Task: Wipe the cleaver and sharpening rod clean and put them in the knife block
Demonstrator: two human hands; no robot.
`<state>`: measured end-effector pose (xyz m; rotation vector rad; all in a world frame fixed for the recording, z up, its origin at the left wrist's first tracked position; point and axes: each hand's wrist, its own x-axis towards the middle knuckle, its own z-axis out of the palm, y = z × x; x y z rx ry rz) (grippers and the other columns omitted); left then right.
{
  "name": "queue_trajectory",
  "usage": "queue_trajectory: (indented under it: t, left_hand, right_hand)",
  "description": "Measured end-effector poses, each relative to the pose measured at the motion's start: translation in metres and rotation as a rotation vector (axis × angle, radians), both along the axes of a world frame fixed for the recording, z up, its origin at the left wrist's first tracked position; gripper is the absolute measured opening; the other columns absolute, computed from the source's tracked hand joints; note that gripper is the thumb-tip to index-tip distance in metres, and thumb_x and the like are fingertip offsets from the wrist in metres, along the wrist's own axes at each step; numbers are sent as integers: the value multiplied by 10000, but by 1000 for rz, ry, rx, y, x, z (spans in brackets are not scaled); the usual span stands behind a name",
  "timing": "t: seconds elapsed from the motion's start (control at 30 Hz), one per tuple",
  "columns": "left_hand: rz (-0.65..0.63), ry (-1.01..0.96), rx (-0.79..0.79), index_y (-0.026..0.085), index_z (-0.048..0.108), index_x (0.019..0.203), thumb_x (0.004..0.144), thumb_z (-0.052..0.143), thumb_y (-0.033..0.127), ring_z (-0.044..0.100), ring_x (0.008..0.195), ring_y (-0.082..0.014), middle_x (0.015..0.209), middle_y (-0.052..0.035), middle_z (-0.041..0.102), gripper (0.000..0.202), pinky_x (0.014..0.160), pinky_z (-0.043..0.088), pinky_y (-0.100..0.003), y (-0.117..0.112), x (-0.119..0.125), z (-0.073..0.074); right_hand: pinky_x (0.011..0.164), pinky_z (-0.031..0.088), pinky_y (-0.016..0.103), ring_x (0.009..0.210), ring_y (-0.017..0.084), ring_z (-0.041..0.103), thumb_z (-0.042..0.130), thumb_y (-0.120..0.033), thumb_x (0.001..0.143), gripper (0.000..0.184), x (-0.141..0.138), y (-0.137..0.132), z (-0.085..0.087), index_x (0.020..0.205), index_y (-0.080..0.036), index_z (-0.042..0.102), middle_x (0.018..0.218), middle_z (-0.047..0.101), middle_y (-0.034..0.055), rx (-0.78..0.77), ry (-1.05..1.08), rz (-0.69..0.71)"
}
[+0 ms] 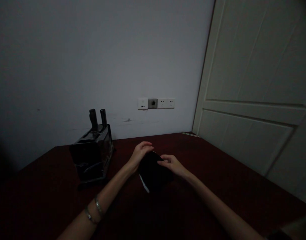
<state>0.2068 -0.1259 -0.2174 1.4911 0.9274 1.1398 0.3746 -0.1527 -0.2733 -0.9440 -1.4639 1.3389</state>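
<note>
A flat, dark black object [155, 174] with a pale strip along its lower left edge is held up between my two hands, tilted over the table. Its kind is too dark to make out. My left hand [140, 154] grips its upper left side, the fingers curled over the top edge. On the upper right edge, my right hand [172, 164] pinches it between thumb and fingers. Left of my hands stands a black knife block [92, 150], with two dark-handled knives [93, 119] upright in its top.
The dark red table [208, 166] runs back to a pale wall [117, 60]. Sockets [166, 103] and a switch plate [142, 103] sit low on that wall. A pale panelled door [248, 100] borders the right side.
</note>
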Motion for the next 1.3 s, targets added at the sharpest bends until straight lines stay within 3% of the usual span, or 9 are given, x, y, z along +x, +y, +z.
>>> queue_trajectory:
  t: [0.07,0.17,0.37,0.5,0.6,0.67,0.9,1.17,1.3]
  left_hand:
    - [72,121,98,172,503,954,717,532,260,590,762,-137,861,-38,602,254,622,436,-222,4,-2,-2]
    - [181,533,293,182,486,969,741,472,239,569,842,-147,947,-47,570,236,714,448,-259,20,-11,-19]
    - [229,854,286,143,532,874,680,500,168,521,925,-210,935,-82,535,198,865,384,-347,51,-43,-63]
    - [229,977,329,148,523,935,717,472,199,476,1001,-214,1000,-90,520,229,897,351,-339,55,-52,-79]
    - [225,1060,384,156,522,968,753,455,247,450,1027,-226,1045,-98,509,243,902,335,-345,50,-49,-86]
    - [225,1110,420,160,521,985,779,430,264,441,1030,-233,1069,-101,500,248,902,326,-355,45,-46,-91]
    - [220,1219,501,140,498,1065,836,329,258,435,1034,-246,1098,-122,490,308,893,315,-373,36,-42,-96]
    - [199,1270,528,128,476,1138,848,311,260,424,1094,-253,1171,-143,477,359,913,312,-386,33,-43,-98]
    - [195,1280,523,102,468,1159,849,310,257,375,1166,-274,1244,-174,437,380,937,301,-410,32,-43,-100]
  right_hand:
    - [477,323,193,497,81,496,684,-428,620,350,10,-7,7,799,-147,578,601,573,-39,-42,24,-15]
    - [479,347,195,505,87,518,660,-414,648,329,38,-14,6,827,-152,575,624,589,-29,-93,-37,-82]
    - [620,449,314,738,220,608,573,-365,698,281,119,-15,-21,870,-144,590,789,641,82,3,-597,-439]
    - [819,400,427,989,304,525,568,-258,690,345,135,-26,-33,1018,-151,563,1035,584,161,229,-887,-645]
    - [928,364,403,1072,262,488,484,-263,769,343,122,-38,-37,1091,-169,559,1161,532,138,577,-1095,-495]
    - [974,348,362,1127,228,466,452,-296,808,340,113,-44,-38,1108,-183,565,1212,519,109,651,-1106,-305]
    - [1055,247,359,1279,198,305,311,-479,874,540,130,-42,-44,1338,-207,359,1396,351,50,507,-1179,-84]
    - [1034,207,480,1313,289,198,201,-607,836,656,134,-42,-74,1373,-237,272,1447,224,60,261,-1358,-451]
    - [1012,175,551,1312,340,160,211,-619,820,671,127,-46,-77,1377,-247,260,1453,198,85,128,-1453,-556]
